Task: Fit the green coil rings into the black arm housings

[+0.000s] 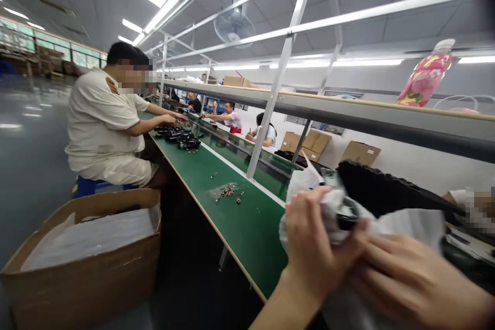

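Observation:
My left hand [320, 240] grips a white plastic bag [305, 180] low at the right of the view. My right hand [410, 283], blurred, lies against the bag next to my left hand, its fingers closed over the plastic. A black round part [348, 214] shows through the bag's folds between my hands. Beyond them a black padded, ridged item [390, 188] sticks out to the right. It seems to belong to the bagged article, but the plastic hides how they join.
A long green workbench [247, 227] runs away from me, with small loose parts [228, 192] on it. A seated co-worker [104, 118] handles black items [178, 137]. A cardboard box [81, 247] holds white bags. A pink bottle [425, 75] stands on the shelf [348, 111]. Another person's arm [472, 206] intrudes at right.

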The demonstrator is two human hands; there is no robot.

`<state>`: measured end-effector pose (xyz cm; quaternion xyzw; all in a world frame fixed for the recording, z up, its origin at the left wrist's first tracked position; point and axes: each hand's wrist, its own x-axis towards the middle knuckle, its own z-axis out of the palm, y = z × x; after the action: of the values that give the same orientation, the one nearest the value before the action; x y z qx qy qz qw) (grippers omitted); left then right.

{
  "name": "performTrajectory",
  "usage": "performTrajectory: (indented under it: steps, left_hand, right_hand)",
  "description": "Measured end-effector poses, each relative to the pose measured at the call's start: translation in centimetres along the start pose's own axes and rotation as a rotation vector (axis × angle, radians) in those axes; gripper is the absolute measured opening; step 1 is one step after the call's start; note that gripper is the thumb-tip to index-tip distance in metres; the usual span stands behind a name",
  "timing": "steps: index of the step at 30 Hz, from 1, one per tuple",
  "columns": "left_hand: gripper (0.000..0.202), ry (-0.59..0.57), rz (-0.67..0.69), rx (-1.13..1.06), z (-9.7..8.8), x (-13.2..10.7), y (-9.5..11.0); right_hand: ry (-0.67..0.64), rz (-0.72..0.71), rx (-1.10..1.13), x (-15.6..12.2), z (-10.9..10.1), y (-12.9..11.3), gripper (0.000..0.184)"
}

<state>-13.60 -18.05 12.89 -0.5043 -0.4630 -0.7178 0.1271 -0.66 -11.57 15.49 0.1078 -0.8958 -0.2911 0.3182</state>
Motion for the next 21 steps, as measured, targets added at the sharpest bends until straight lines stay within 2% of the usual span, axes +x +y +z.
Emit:
performTrajectory:
  steps: [2,4,7,9,12,15,21]
  left_hand:
    - [0.039,0.035,0.036,0.086,0.1,1.5,-4.3]
    - [0.04,0.04,0.052,0.165,0.2,2.0,-8.9]
    - [0.038,0.065,0.005,0.266,0.1,2.0,-14.5]
    - [0.034,0.044,-0.042,0.28,-0.2,2.0,-17.0]
    - [0.032,0.042,-0.139,0.287,-0.8,1.8,-19.3]
    - [0.036,-0.031,-0.202,0.311,-1.9,1.2,-20.6]
    - [0.043,-0.466,-0.282,0.513,-5.9,0.2,-21.0]
  right_hand:
    - [-0.035,-0.072,0.003,2.0,3.6,1.8,0.036]
    - [0.027,-0.041,0.009,3.1,7.7,2.9,0.036]
    - [0.081,0.051,-0.002,3.2,12.9,3.8,0.036]
    - [0.08,0.157,-0.003,2.8,15.0,4.1,0.035]
    - [0.023,0.327,0.037,2.0,16.0,4.2,0.032]
    - [-0.059,0.465,0.133,1.0,15.8,4.1,0.031]
    - [-0.123,0.748,0.338,-2.0,15.3,4.3,0.041]
